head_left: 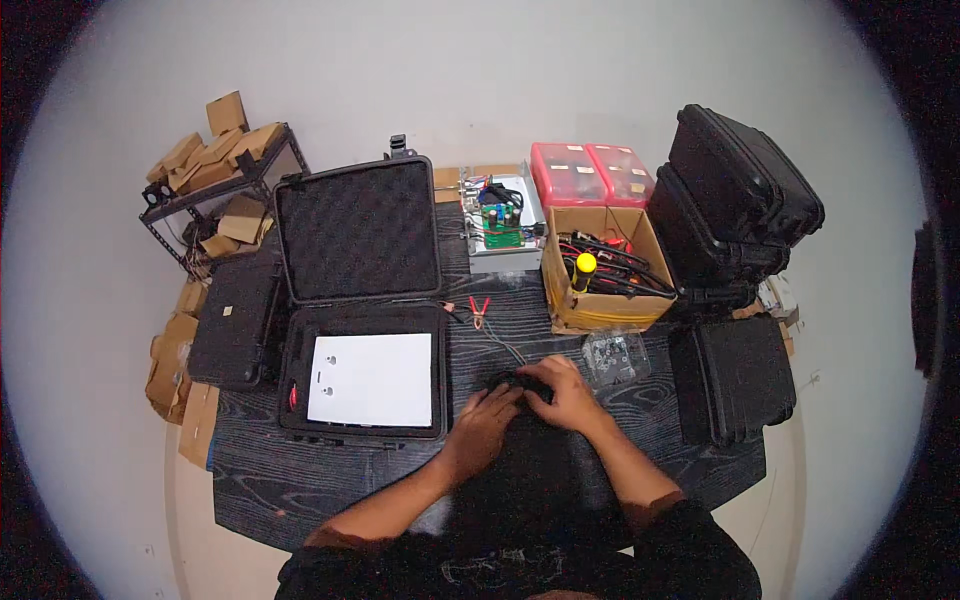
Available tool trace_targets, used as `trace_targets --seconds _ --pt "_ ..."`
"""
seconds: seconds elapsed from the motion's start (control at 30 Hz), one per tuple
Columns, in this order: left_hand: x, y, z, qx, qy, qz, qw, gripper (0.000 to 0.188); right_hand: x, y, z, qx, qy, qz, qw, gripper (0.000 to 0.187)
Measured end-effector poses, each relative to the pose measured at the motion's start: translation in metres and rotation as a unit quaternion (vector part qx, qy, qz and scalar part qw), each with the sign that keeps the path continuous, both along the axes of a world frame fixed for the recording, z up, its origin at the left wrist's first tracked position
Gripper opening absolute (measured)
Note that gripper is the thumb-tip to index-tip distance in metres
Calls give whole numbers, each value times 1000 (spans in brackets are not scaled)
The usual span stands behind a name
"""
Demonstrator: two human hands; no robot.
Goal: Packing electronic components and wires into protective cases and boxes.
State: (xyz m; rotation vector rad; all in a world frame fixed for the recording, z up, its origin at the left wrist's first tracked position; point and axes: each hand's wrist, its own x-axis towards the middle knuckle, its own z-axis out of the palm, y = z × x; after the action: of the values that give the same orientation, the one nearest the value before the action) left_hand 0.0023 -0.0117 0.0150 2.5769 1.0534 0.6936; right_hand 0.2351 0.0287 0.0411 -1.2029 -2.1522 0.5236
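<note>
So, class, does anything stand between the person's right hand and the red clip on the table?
Nothing visible blocks the way; just a thin grey cable runs between the right hand and the red clip.

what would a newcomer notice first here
Likely the white rectangular panel in the open black foam-lined case at left. Next, the round yellow knob rising from the brown cardboard box, right of centre, and translucent red plastic boxes behind. Centrally, the left hand and right hand sit close together.

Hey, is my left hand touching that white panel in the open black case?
Apart. The head view shows the left hand to the right of the white panel, with the open black case's rim and a strip of table between them.
</note>
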Motion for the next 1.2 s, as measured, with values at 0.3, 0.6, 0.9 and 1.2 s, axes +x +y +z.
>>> trace_targets --seconds 0.3,0.6,0.9,1.2 --pt "0 2 3 -14 -49 -22 998 41 0 1 -1 -5 13 2 1000 49" --pt "-1 1 7 9 -58 52 997 40 -1 1 0 -8 14 0 1000 46" --pt "13 -10 26 16 -51 93 994 48 3 2 -14 12 12 9 1000 31" --pt "5 2 11 0 -83 87 993 43 -5 -6 3 4 12 43 999 39"
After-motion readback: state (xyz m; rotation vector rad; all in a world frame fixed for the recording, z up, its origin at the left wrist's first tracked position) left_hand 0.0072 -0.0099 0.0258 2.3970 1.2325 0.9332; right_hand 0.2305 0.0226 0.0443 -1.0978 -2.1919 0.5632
